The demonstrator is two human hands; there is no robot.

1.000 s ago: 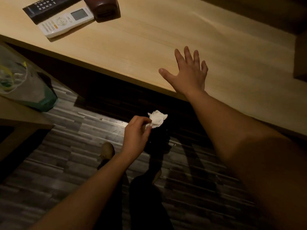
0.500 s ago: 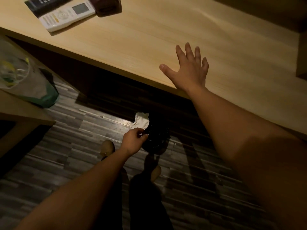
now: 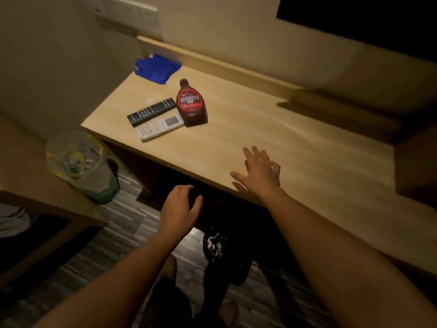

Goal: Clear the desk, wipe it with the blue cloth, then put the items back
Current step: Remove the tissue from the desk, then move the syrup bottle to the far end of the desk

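Note:
The light wooden desk runs from the left corner to the right. A crumpled blue cloth lies at its far left corner. A brown syrup bottle lies on the desk, with a black remote and a white remote just left of it. My right hand rests flat at the desk's front edge, fingers spread, holding nothing. My left hand hovers below the desk edge over the floor, fingers loosely curled and empty.
A black bin with something white inside stands on the floor under the desk. A clear plastic bag with green contents sits at the left by a low wooden table. A raised wooden block occupies the desk's right end.
My left hand let go of the white crumpled tissue over the bin and rose toward the desk edge. The view tilted up, bringing the bottle, remotes and blue cloth into sight.

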